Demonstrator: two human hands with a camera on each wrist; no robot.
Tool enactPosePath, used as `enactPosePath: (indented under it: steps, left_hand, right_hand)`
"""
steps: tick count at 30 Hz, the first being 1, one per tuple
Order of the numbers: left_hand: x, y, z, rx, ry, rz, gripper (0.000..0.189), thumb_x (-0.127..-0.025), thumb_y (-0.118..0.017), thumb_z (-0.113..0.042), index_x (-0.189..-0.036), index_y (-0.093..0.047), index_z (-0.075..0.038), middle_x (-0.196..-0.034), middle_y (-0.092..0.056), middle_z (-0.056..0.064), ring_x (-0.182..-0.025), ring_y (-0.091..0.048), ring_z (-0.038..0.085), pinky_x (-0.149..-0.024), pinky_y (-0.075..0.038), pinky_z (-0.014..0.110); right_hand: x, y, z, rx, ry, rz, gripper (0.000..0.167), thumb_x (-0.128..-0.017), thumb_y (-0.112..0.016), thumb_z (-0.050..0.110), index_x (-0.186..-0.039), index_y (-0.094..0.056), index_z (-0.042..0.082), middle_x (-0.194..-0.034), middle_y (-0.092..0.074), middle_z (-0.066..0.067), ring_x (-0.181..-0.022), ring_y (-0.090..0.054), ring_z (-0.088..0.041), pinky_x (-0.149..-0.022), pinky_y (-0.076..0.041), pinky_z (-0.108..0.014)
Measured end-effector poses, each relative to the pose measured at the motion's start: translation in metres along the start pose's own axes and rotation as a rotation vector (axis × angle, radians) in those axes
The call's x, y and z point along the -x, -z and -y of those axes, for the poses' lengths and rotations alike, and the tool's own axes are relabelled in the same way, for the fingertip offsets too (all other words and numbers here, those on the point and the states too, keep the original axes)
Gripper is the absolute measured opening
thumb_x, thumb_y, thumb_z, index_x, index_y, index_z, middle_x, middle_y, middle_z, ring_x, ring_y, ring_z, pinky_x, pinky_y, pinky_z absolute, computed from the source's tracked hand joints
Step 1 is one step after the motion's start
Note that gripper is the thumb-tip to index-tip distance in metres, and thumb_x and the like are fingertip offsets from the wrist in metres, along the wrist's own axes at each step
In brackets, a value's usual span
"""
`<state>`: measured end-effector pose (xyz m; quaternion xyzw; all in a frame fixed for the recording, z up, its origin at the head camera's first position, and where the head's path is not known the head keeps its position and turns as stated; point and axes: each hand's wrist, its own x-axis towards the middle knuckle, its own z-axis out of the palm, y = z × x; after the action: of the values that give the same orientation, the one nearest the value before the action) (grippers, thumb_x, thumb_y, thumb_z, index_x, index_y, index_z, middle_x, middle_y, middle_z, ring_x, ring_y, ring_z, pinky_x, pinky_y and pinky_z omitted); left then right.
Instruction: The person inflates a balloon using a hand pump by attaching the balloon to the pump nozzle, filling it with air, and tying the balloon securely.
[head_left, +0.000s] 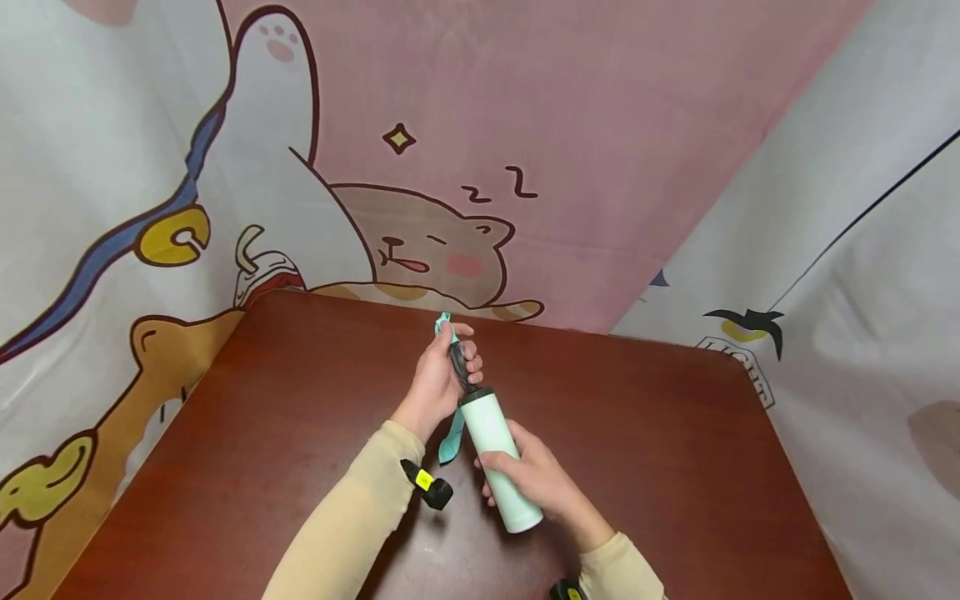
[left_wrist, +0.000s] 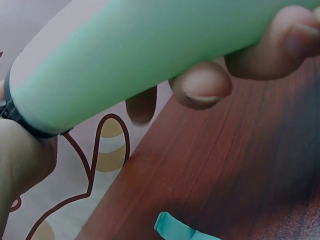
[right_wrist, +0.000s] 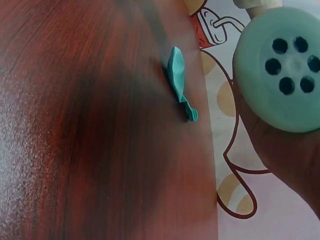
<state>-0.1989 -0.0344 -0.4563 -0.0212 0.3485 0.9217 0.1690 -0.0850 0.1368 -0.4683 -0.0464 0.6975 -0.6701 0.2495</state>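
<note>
A mint-green balloon pump (head_left: pixel 491 442) slants between my two hands above the table. My right hand (head_left: pixel 536 471) grips its cylinder, thumb across the top and fingertips showing on the far side. My left hand (head_left: pixel 442 367) curls round the black tapered nozzle (head_left: pixel 461 364) at the pump's far end. Under the left thumb, a small teal balloon (head_left: pixel 444 319) sticks out past the fingers. Another teal balloon (right_wrist: pixel 176 75) lies limp on the table, partly behind the pump in the head view. Several round holes show in the pump's end face (right_wrist: pixel 295 105) in the right wrist view.
The dark red-brown wooden table (head_left: pixel 645 442) spreads beneath both hands. Cloth with cartoon animals (head_left: pixel 442 242) hangs behind it and along both sides. Black straps with small cameras (head_left: pixel 431 483) sit on the wrists.
</note>
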Motion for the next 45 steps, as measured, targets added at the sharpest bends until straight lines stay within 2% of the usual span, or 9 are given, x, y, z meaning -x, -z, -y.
enactPosePath:
  steps: [6, 12, 18, 21, 27, 32, 39, 42, 45]
  left_hand:
    - [0.000, -0.004, 0.002, -0.044, -0.061, -0.108, 0.038, -0.111, -0.032, -0.047, -0.097, -0.050, -0.017, -0.067, -0.044, -0.003, -0.052, -0.040, 0.008, -0.046, -0.034, 0.020]
    - [-0.002, -0.006, 0.002, -0.133, -0.146, -0.167, 0.037, -0.112, -0.035, -0.043, -0.092, -0.046, -0.015, -0.064, -0.045, -0.003, -0.050, -0.039, 0.008, -0.043, -0.033, 0.019]
    - [-0.006, -0.007, -0.002, -0.086, -0.185, -0.223, 0.029, -0.113, -0.038, -0.037, -0.095, -0.046, -0.016, -0.063, -0.045, -0.004, -0.047, -0.039, 0.007, -0.040, -0.032, 0.018]
    - [-0.009, -0.006, -0.004, -0.066, -0.189, -0.233, 0.029, -0.113, -0.038, -0.037, -0.093, -0.046, -0.017, -0.062, -0.045, -0.004, -0.046, -0.038, 0.006, -0.039, -0.031, 0.018]
    - [-0.014, -0.006, -0.014, -0.091, -0.209, -0.249, 0.032, -0.113, -0.035, -0.039, -0.091, -0.044, -0.017, -0.061, -0.043, -0.006, -0.046, -0.037, 0.006, -0.039, -0.029, 0.017]
    - [-0.020, -0.004, -0.028, -0.092, -0.247, -0.291, 0.032, -0.113, -0.036, -0.039, -0.092, -0.044, -0.017, -0.060, -0.041, -0.006, -0.046, -0.036, 0.005, -0.039, -0.028, 0.017]
    - [-0.028, 0.003, -0.049, -0.087, -0.275, -0.315, 0.034, -0.113, -0.033, -0.040, -0.091, -0.043, -0.016, -0.060, -0.042, -0.006, -0.046, -0.037, 0.005, -0.039, -0.028, 0.017]
    - [-0.030, 0.006, -0.055, -0.064, -0.282, -0.317, 0.039, -0.112, -0.030, -0.045, -0.088, -0.043, -0.017, -0.059, -0.043, -0.006, -0.045, -0.038, 0.005, -0.038, -0.029, 0.017]
    - [-0.030, 0.007, -0.058, -0.028, -0.274, -0.292, 0.047, -0.109, -0.024, -0.054, -0.086, -0.044, -0.017, -0.059, -0.043, -0.005, -0.045, -0.039, 0.006, -0.038, -0.031, 0.017]
  right_hand:
    - [0.001, -0.005, 0.001, 0.020, 0.001, -0.033, 0.050, -0.095, -0.067, 0.012, -0.136, -0.043, -0.002, -0.089, -0.067, -0.017, -0.062, -0.066, -0.029, -0.056, -0.058, -0.041]
    - [0.003, -0.009, 0.000, 0.049, 0.015, -0.039, 0.050, -0.095, -0.067, 0.014, -0.137, -0.044, -0.001, -0.086, -0.065, -0.019, -0.060, -0.066, -0.028, -0.055, -0.058, -0.039]
    - [0.006, -0.011, -0.004, 0.053, 0.013, -0.032, 0.049, -0.095, -0.067, 0.013, -0.136, -0.045, -0.001, -0.085, -0.065, -0.019, -0.060, -0.065, -0.028, -0.054, -0.058, -0.038]
    - [0.007, -0.011, -0.005, 0.059, 0.019, -0.026, 0.047, -0.095, -0.067, 0.012, -0.135, -0.046, -0.001, -0.085, -0.066, -0.018, -0.060, -0.065, -0.027, -0.054, -0.058, -0.038]
    - [0.009, -0.009, -0.005, 0.077, 0.031, -0.021, 0.046, -0.095, -0.068, 0.013, -0.134, -0.047, 0.000, -0.084, -0.066, -0.021, -0.060, -0.065, -0.026, -0.054, -0.058, -0.038]
    - [0.012, -0.005, -0.007, 0.105, 0.026, -0.002, 0.046, -0.095, -0.069, 0.014, -0.135, -0.049, 0.002, -0.087, -0.066, -0.021, -0.061, -0.066, -0.026, -0.055, -0.058, -0.038]
    - [0.019, 0.003, -0.013, 0.137, 0.043, 0.043, 0.045, -0.098, -0.067, 0.014, -0.136, -0.047, 0.001, -0.086, -0.066, -0.024, -0.062, -0.067, -0.027, -0.054, -0.058, -0.037]
    - [0.020, 0.007, -0.015, 0.137, 0.048, 0.061, 0.045, -0.099, -0.067, 0.015, -0.137, -0.047, 0.001, -0.087, -0.065, -0.026, -0.061, -0.067, -0.026, -0.054, -0.058, -0.036]
    - [0.020, 0.011, -0.016, 0.126, 0.057, 0.069, 0.044, -0.100, -0.065, 0.014, -0.137, -0.047, 0.000, -0.091, -0.064, -0.026, -0.062, -0.066, -0.027, -0.054, -0.058, -0.036]
